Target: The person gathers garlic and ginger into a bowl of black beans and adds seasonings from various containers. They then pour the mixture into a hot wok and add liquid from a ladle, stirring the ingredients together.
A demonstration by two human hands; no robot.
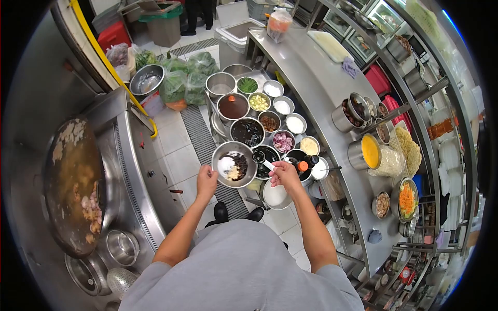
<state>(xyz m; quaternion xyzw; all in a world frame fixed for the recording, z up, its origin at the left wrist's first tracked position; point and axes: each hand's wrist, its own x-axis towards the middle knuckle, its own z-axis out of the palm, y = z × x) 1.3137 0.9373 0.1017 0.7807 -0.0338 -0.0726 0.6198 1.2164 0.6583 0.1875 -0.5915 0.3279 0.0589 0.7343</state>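
Observation:
My left hand is closed on the near-left rim of a steel mixing bowl. Inside the bowl lie white powder, pale chopped bits and something dark. My right hand grips the white handle of a measuring spoon. The spoon's dark-looking cup is just right of the bowl, over a pot of dark liquid. Close to that hand stand bottles with an orange cap and a black cap. A container of white granules sits below it.
Steel containers crowd ahead, with brown sauce, chopped red onion and green herbs. A large wok of oily liquid stands at left. On the right, a steel counter holds yellow liquid and noodles.

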